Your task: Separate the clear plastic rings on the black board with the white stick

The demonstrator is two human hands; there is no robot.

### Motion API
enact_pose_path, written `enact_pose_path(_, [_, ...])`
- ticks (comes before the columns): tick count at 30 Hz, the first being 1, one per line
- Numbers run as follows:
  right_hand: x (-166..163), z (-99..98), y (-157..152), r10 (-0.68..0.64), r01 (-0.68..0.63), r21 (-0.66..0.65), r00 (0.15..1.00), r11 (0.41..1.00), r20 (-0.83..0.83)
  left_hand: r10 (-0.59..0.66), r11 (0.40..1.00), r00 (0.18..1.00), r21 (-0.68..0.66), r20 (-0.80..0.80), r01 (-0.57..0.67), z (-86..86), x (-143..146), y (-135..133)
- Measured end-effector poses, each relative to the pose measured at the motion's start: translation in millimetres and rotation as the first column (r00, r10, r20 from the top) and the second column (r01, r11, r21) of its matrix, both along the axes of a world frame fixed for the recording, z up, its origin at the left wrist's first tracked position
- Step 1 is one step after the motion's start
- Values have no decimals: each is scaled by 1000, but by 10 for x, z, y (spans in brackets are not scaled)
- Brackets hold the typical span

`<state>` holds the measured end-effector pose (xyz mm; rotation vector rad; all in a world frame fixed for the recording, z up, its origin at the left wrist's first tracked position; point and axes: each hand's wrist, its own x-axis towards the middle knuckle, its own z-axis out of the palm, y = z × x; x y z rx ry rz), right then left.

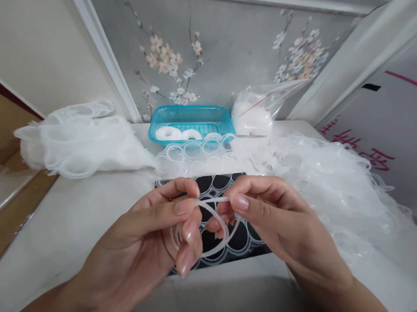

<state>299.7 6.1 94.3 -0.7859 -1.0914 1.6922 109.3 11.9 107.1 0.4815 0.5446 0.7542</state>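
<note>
Between my two hands is a thin translucent white ring, looped so that more than one strand shows; I cannot tell whether it is one ring or several. My left hand pinches it at the upper left between thumb and fingers. The thumb and forefinger of my right hand grip a strand at the upper right. Below both hands lies a black sheet covered with clear round outlines, partly hidden by the fingers.
A blue plastic basket with white rings stands at the back, beside a zip bag of white material. Clear circle-cut sheets lie before it. Heaps of translucent sheets lie left and right on the white table.
</note>
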Motion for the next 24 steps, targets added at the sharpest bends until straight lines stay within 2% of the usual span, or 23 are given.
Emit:
enact_pose_path(6, [-18,-30,31,56,-60,-50,995,997,-77,9,1000,999,5,-46,-9,-10,39,9])
enact_pose_path(10, [-7,-42,55,58,-60,-31,997,998,-57,22,999,994,42,-108,-17,-29,34,22])
enact_pose_path(13, [-4,-32,54,62,-63,-28,998,998,-28,53,986,983,168,-178,-23,-35,9,31])
enact_pose_path(18, [-15,6,33,145,-147,-94,989,985,-35,152,899,943,438,-295,-8,-66,-35,38])
enact_pose_path(21, [-19,18,28,148,-152,-118,988,981,-45,147,874,937,485,-316,26,-91,-42,29])
enact_pose_path(24, [-16,12,29,108,-111,-115,994,987,-25,153,882,935,471,-320,17,-99,-39,20])
